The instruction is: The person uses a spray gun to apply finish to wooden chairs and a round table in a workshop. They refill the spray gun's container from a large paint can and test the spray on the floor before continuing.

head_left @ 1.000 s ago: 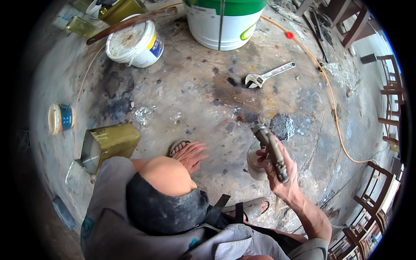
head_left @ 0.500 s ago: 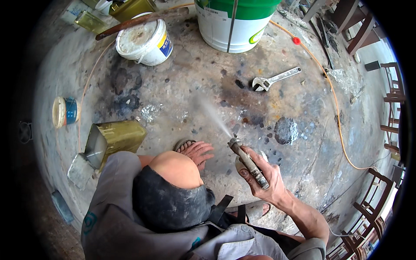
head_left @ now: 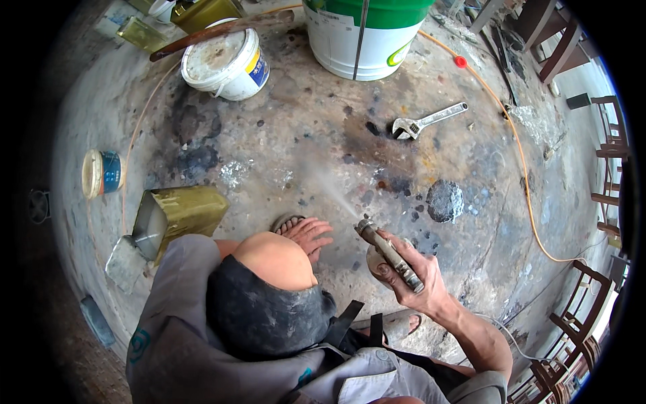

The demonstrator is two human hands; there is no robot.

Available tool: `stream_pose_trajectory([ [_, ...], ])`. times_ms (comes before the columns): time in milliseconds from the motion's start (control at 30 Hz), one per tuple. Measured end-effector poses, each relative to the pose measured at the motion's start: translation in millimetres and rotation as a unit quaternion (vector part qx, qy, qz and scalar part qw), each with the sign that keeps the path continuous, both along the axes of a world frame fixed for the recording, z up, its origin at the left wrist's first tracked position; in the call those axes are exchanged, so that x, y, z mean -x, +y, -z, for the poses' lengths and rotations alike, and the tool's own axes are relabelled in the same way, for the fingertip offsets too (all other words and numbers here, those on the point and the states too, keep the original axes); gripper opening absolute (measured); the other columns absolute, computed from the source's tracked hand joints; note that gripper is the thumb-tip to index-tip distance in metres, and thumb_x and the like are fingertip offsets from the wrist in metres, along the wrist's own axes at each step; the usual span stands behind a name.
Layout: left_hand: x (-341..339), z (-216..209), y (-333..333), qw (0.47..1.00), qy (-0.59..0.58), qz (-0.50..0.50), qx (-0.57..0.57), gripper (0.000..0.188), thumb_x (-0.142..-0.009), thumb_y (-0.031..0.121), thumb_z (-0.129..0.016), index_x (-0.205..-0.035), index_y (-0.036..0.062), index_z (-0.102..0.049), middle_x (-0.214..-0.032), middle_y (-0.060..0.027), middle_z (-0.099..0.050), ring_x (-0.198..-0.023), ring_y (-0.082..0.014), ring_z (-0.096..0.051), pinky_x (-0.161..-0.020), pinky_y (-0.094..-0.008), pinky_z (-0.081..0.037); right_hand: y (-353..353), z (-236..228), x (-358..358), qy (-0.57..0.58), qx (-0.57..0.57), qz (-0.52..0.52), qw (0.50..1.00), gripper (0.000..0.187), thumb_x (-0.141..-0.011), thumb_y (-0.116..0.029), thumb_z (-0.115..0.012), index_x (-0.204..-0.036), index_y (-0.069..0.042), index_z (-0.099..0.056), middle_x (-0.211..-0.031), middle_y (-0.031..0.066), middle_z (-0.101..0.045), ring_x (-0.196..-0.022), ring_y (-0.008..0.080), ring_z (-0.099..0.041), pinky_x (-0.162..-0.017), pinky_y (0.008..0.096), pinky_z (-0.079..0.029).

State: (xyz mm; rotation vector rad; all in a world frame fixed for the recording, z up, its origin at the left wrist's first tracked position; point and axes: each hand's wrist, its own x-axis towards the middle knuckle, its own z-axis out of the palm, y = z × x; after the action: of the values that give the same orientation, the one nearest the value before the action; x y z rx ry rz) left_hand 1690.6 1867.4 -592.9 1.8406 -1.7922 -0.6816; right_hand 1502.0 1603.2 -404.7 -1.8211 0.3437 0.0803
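Note:
A worn, paint-stained spray gun (head_left: 390,256) sits in my right hand (head_left: 418,276), whose fingers are closed around it. Its front end points up and to the left, and a whitish mist (head_left: 334,192) blows out over the stained floor. Part of a round cup shows under the gun; the trigger is hidden by my grip. My left hand (head_left: 308,237) hangs past my bent knee with its fingers stretched out and nothing in them, just above my sandalled left foot (head_left: 286,222). Closest on that side is a square gold tin (head_left: 185,214) lying tipped over.
An adjustable wrench (head_left: 429,121) lies beyond the mist. A large green-and-white drum (head_left: 367,40) and a lidded white bucket (head_left: 225,64) with a wooden stick (head_left: 215,35) across it stand at the back. An orange hose (head_left: 515,141) curves along the right. A small tub (head_left: 102,174) stands left.
My right hand and the spray gun have shifted slightly to the right and down. The mist goes on, a little fainter. My left hand has barely moved.

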Motion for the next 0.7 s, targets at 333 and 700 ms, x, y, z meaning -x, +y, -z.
stream_pose_trajectory([
  [333, -1, -1, 2, 1.000, 0.013, -0.002, 0.013, 0.049, -0.077, 0.007, -0.065, -0.126, 0.0048, -0.063, -0.142, -0.0177, -0.052, -0.136, -0.0379, -0.047, -0.116, -0.0537, -0.037, -12, -7, -1, 0.034, -0.018, 0.041, 0.998, 0.055, -0.098, -0.020, -0.072, -0.147, -0.006, -0.052, -0.107, 0.0157, -0.073, -0.092, 0.0217, -0.073, -0.084, 0.0325, -0.056],
  [700, -3, 2, 2, 1.000, 0.017, 0.004, 0.014, 0.047, -0.080, 0.009, -0.066, -0.126, 0.0053, -0.063, -0.144, -0.0166, -0.050, -0.137, -0.0377, -0.046, -0.117, -0.0539, -0.035, -35, -9, 18, 0.010, 0.003, 0.065, 0.998, 0.055, -0.098, -0.020, -0.067, -0.149, -0.006, -0.052, -0.103, 0.0150, -0.074, -0.086, 0.0200, -0.075, -0.072, 0.0330, -0.063],
])
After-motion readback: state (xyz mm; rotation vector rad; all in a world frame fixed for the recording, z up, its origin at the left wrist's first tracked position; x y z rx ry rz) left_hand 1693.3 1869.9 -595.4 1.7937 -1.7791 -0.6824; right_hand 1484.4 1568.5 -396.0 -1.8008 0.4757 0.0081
